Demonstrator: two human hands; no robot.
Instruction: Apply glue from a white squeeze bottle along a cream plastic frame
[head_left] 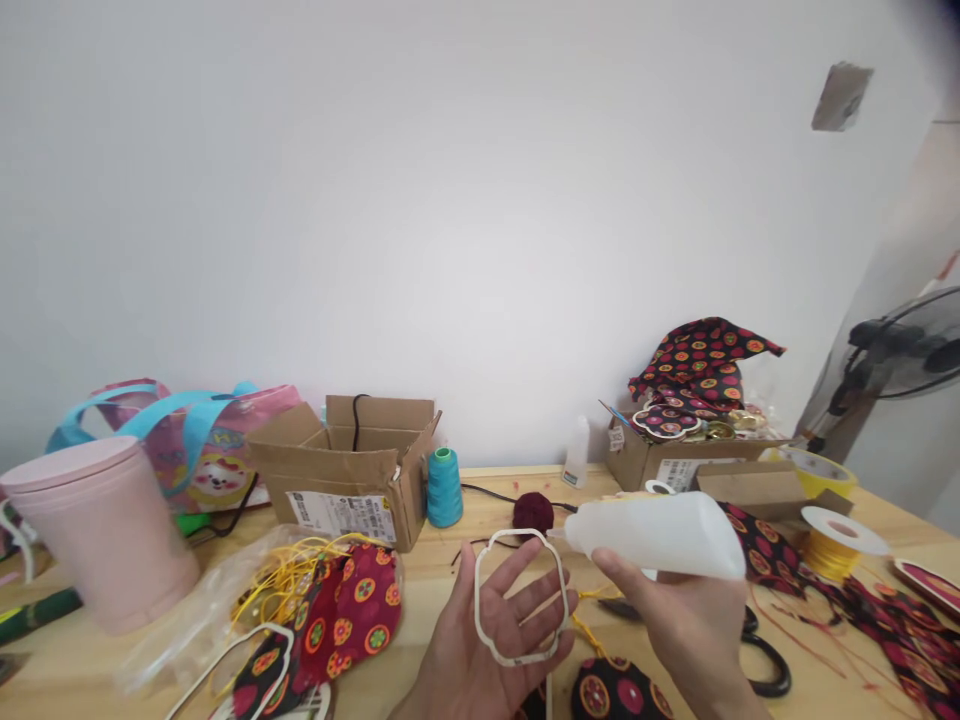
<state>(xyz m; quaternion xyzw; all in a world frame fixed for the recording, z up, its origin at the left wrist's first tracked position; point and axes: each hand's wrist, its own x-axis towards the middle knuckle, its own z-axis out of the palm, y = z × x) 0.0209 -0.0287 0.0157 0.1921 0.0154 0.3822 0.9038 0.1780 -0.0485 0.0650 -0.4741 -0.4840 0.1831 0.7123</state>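
Note:
My left hand (480,640) lies palm up over the wooden table (435,560), and a thin white scalloped frame (520,596) rests on its spread fingers. My right hand (686,620) grips a white squeeze bottle (660,535) held sideways. The bottle's nozzle points left and touches the frame's upper right edge. A round piece covered in dark patterned fabric (611,690) lies just below both hands.
An open cardboard box (352,470), a teal thread spool (444,487) and a pink tub (105,530) stand at the left. A plastic bag with yellow cord and red fabric (330,600) lies near. Another box with patterned fabric (690,420), yellow cord reel (832,540), scissors (765,660) and a fan (900,350) are at the right.

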